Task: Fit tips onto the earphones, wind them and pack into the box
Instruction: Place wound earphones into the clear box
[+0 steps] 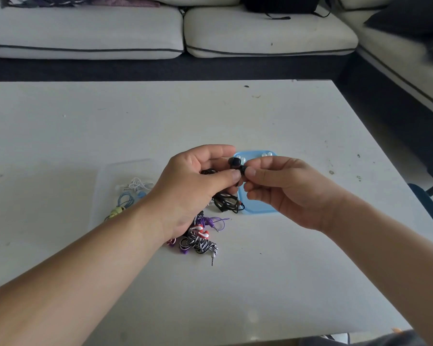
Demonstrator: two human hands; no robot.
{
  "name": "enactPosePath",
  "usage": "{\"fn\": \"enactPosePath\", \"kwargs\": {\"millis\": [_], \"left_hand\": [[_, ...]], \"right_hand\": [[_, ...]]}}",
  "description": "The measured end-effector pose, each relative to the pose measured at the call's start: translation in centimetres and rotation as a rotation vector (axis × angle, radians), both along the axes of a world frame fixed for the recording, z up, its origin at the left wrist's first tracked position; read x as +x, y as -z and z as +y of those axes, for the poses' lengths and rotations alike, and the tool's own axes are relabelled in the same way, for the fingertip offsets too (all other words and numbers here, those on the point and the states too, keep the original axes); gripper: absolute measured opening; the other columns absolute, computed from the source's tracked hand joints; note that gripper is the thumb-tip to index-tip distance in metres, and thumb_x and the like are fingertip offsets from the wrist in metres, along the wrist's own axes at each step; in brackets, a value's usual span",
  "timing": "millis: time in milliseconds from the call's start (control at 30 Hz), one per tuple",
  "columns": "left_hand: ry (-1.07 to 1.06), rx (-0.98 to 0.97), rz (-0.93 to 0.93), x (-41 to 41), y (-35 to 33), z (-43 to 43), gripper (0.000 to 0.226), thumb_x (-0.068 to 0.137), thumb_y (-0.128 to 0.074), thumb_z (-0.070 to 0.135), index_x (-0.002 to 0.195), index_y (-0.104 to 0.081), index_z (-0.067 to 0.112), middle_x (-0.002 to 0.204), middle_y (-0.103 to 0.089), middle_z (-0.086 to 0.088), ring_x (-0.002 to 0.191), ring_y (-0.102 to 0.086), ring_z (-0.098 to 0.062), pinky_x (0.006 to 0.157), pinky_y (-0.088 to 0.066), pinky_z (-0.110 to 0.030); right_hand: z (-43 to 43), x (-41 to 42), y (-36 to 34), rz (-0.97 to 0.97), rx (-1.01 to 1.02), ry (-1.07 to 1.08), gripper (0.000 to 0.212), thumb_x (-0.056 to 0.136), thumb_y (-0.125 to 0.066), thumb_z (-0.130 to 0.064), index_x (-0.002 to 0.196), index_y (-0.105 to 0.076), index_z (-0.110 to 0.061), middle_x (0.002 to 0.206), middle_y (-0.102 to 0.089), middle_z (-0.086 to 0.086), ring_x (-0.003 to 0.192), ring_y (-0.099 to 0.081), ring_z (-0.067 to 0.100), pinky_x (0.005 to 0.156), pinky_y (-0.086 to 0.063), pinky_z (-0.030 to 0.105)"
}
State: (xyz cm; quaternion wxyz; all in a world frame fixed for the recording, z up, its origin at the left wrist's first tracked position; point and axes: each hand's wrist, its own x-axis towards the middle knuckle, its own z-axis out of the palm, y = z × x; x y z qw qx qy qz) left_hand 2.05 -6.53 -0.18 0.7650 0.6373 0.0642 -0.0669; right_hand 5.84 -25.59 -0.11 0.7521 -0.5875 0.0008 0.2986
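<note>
My left hand (198, 186) holds a pair of black earphones (234, 162) above the table, one earbud showing between thumb and forefinger, the black cable (226, 202) hanging below. My right hand (283, 188) pinches the second black earbud (243, 169) at its fingertips, touching the left thumb. Behind the hands lies a blue lid (258, 207) with small clear ear tips (266, 154) on its far edge. A clear plastic box (125, 191) at the left holds wound white, blue and yellow-green earphones.
A heap of loose earphones (200, 238), striped black-white, purple and red-white, lies under my left wrist on the white table (285, 270). A light sofa (160, 33) stands beyond the table's far edge and along the right.
</note>
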Motion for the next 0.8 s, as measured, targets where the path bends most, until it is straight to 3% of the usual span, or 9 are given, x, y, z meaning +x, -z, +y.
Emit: {"fn": "enactPosePath", "kwargs": {"millis": [233, 333, 467, 667, 800], "left_hand": [[0.010, -0.012, 0.012, 0.02, -0.07, 0.00, 0.039, 0.087, -0.073, -0.008, 0.119, -0.073, 0.015, 0.089, -0.078, -0.002, 0.083, -0.076, -0.024, 0.072, -0.058, -0.025], [0.012, -0.007, 0.015, -0.04, -0.06, 0.04, 0.039, 0.087, -0.074, -0.009, 0.119, -0.072, 0.013, 0.091, -0.079, -0.004, 0.083, -0.076, -0.023, 0.073, -0.058, -0.025], [0.021, -0.013, 0.019, -0.11, -0.16, 0.02, 0.038, 0.085, -0.074, -0.010, 0.117, -0.073, 0.012, 0.091, -0.079, -0.005, 0.083, -0.076, -0.023, 0.072, -0.059, -0.025], [0.008, -0.037, 0.017, -0.07, -0.24, -0.09, 0.038, 0.086, -0.073, -0.011, 0.117, -0.073, 0.010, 0.092, -0.079, -0.006, 0.083, -0.075, -0.023, 0.073, -0.059, -0.026], [-0.003, -0.027, 0.015, -0.11, -0.23, -0.02, 0.038, 0.084, -0.074, -0.012, 0.116, -0.073, 0.010, 0.091, -0.079, -0.006, 0.081, -0.076, -0.023, 0.072, -0.060, -0.026]], "right_hand": [[-0.02, -0.07, 0.29, -0.071, -0.046, -0.062, 0.015, 0.081, -0.069, -0.013, 0.090, -0.071, -0.001, 0.082, -0.069, 0.009, 0.070, -0.064, 0.019, 0.065, -0.057, 0.027], [-0.01, -0.08, 0.36, -0.139, -0.104, -0.048, 0.006, 0.092, -0.067, -0.006, 0.090, -0.070, -0.001, 0.083, -0.066, 0.012, 0.071, -0.062, 0.023, 0.067, -0.056, 0.031], [-0.07, -0.27, 0.46, -0.231, -0.160, -0.063, 0.012, 0.101, -0.060, -0.004, 0.093, -0.066, 0.002, 0.084, -0.062, 0.015, 0.075, -0.060, 0.025, 0.068, -0.055, 0.035], [-0.29, -0.20, 0.35, -0.139, -0.036, -0.102, 0.017, 0.100, -0.060, -0.014, 0.105, -0.062, 0.002, 0.091, -0.056, 0.015, 0.075, -0.058, 0.023, 0.067, -0.054, 0.035], [-0.09, -0.22, 0.47, -0.151, -0.052, -0.101, 0.014, 0.101, -0.060, -0.013, 0.100, -0.063, 0.002, 0.089, -0.057, 0.014, 0.075, -0.059, 0.022, 0.069, -0.055, 0.035]]}}
